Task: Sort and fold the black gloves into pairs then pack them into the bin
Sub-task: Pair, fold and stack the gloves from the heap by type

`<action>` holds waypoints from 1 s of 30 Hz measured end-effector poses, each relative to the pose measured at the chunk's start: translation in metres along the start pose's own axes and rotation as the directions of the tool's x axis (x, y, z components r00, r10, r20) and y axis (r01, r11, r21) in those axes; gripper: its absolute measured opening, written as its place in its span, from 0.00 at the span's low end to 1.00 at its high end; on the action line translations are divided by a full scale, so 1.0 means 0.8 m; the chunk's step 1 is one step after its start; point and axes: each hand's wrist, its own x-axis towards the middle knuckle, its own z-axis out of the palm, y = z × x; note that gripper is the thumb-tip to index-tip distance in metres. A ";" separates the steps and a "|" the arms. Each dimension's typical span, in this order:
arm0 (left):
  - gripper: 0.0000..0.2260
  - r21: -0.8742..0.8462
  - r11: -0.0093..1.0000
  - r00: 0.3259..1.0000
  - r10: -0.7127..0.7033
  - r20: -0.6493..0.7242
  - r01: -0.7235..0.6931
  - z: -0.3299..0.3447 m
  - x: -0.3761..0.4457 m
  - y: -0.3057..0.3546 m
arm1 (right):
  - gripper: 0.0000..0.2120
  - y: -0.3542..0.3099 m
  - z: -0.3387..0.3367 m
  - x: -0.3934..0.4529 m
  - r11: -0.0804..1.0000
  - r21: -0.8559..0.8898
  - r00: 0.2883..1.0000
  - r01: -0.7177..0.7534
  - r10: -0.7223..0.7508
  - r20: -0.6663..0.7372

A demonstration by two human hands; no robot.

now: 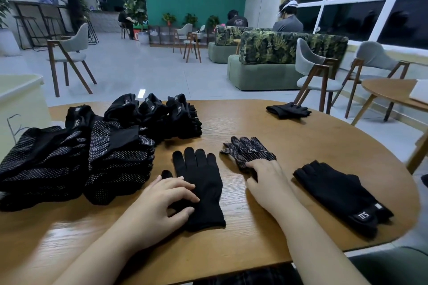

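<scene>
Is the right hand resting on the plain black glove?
No, the right hand rests on the dotted glove; the left hand is on the plain glove.

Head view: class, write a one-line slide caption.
Left hand rests on a plain black glove, right hand on a dotted glove, beside stacked gloves on a wooden table.
</scene>
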 end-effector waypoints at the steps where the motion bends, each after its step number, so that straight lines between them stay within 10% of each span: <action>1: 0.14 0.001 1.000 1.000 0.002 -0.001 -0.002 0.000 0.000 0.000 | 0.17 0.001 0.002 0.001 1.000 0.017 1.000 0.001 -0.001 -0.025; 14: 0.12 -0.113 0.991 0.945 0.035 -0.324 -0.075 -0.002 0.026 0.044 | 0.08 -0.011 0.001 -0.014 0.915 0.231 0.838 0.331 -0.173 -0.517; 30: 0.09 -0.026 0.995 0.965 0.091 -0.246 -0.101 0.017 0.100 0.088 | 0.10 -0.015 -0.002 -0.024 0.867 0.306 0.836 0.393 -0.199 -0.511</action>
